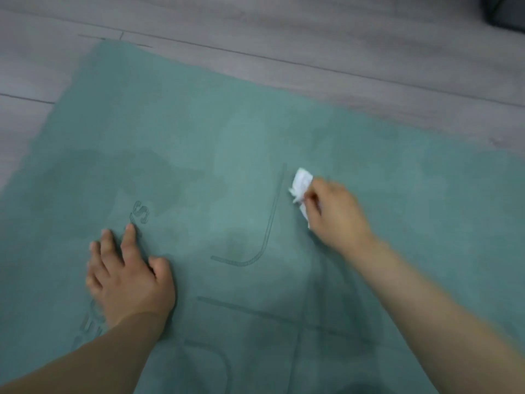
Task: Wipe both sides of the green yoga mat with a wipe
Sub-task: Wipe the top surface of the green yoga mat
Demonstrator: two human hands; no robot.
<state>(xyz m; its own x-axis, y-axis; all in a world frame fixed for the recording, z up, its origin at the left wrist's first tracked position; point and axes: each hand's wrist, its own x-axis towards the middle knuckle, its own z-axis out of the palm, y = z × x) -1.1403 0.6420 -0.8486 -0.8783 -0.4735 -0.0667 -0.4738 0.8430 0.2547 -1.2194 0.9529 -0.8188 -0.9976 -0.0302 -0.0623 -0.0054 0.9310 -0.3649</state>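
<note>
The green yoga mat [284, 132] lies flat on the floor and fills most of the head view, printed with dark lines and letters. Darker damp patches show on its left and middle. My right hand [335, 214] grips a crumpled white wipe [301, 186] and holds it against the mat, right of a curved printed line. My left hand [127, 277] presses flat on the mat at the lower left, fingers spread, partly covering the printed letters.
Grey wood-plank floor [255, 32] runs beyond the mat's far edge and left corner. A dark object [505, 9] sits at the top right corner of the view.
</note>
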